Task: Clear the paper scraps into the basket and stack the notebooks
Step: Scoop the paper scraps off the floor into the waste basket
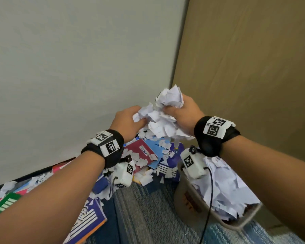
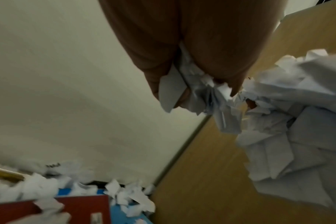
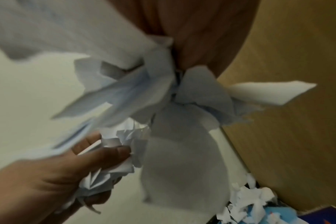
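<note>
Above notebooks [image 1: 144, 152]: both hands raised, left hand [image 1: 125, 123], right hand [image 1: 185, 113] gripping paper scraps [image 1: 163, 118].

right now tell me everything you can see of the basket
The basket is a pale grey bin with a reddish, blurred mark on its side. It sits on the blue woven rug, below the right hand, and is piled above its rim with white paper scraps. A black cable crosses in front of it.

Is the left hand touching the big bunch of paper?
Touching. The head view shows the left hand with fingers curled into the bunch of paper scraps; the right wrist view shows its fingertips pressed on crumpled paper.
</note>
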A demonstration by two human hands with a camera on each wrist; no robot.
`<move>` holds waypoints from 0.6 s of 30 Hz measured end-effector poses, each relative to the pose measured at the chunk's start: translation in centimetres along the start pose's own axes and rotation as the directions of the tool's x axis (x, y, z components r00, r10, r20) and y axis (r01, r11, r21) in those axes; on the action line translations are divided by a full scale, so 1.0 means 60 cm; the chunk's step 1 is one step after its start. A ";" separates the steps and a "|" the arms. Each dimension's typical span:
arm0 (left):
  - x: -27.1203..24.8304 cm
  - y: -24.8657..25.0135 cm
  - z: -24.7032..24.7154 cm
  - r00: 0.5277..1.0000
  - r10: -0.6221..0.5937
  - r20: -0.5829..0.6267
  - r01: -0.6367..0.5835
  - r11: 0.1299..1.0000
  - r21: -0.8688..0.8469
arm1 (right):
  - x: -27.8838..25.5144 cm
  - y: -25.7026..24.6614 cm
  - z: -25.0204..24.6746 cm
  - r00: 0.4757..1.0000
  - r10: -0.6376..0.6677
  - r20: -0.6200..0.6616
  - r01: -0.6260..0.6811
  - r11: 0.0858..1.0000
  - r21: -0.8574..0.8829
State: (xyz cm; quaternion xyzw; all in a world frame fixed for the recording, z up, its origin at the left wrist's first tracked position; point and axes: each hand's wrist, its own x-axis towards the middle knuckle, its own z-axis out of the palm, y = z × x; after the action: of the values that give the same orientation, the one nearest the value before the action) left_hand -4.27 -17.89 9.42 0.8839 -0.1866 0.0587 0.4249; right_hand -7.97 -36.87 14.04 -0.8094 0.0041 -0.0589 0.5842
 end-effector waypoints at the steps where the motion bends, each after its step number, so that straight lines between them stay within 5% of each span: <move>1: 0.000 0.013 0.009 1.000 0.022 0.018 -0.022 1.000 -0.017 | -0.012 0.000 -0.019 0.999 0.018 0.029 -0.019 0.999 0.051; 8: -0.022 0.095 0.096 0.966 0.179 0.187 -0.164 0.982 -0.091 | -0.093 0.051 -0.152 0.980 0.158 0.121 -0.168 0.983 0.076; 14: -0.063 0.124 0.166 0.896 0.263 0.359 -0.262 0.964 -0.050 | -0.141 0.125 -0.210 0.916 0.363 0.170 -0.334 0.926 -0.177; 18: -0.078 0.138 0.197 0.808 0.284 0.516 -0.395 0.911 0.118 | -0.140 0.146 -0.190 0.897 0.357 0.260 -0.186 0.839 -0.511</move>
State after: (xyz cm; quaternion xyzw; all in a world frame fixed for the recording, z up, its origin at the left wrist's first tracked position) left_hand -12.41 -30.43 6.76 0.8630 -0.4358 -0.0706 0.2457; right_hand -16.91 -49.80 8.50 -0.9156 0.0324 0.1713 0.3622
